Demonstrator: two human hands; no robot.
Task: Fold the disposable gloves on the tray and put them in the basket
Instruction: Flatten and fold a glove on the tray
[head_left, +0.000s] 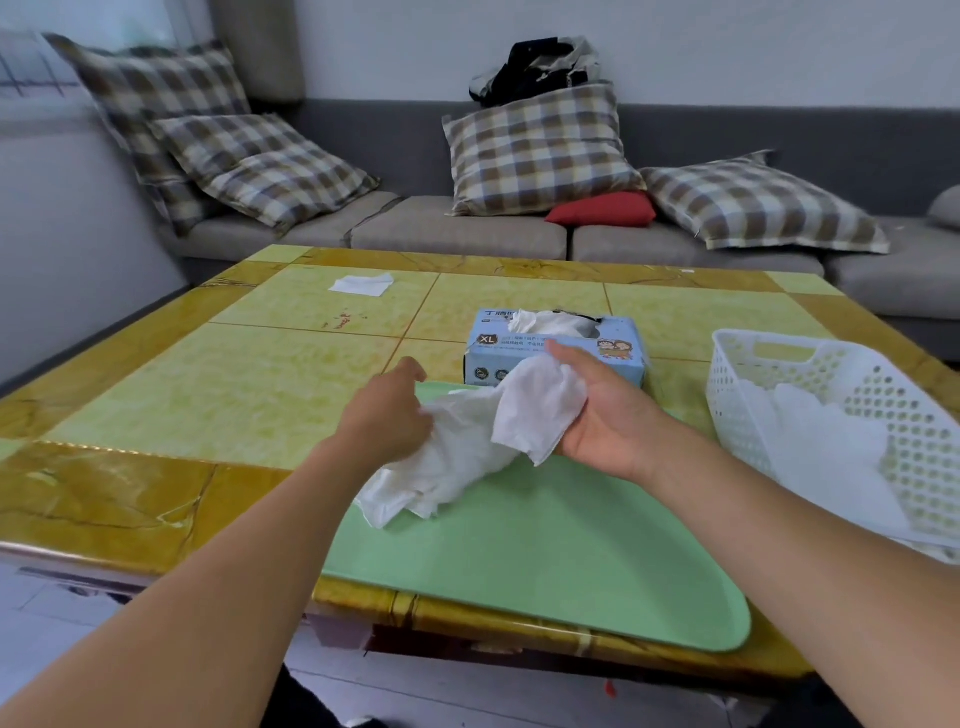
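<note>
Both hands hold 1 white glove (462, 447) above the green tray (545, 561): left hand (387, 415) pinches its crumpled end, right hand (597, 410) clasps the other, apparently stretching it flat for folding. Basket (852, 364) waits right, already holding gloves.

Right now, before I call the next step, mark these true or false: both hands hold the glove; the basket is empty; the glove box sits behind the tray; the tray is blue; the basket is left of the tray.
1. Both hands hold the glove: true. The left hand and right hand grip the white glove above the tray.
2. The basket is empty: false. White gloves already lie in it.
3. The glove box sits behind the tray: true.
4. The tray is blue: false. It is green.
5. The basket is left of the tray: false. It stands on the right.
</note>
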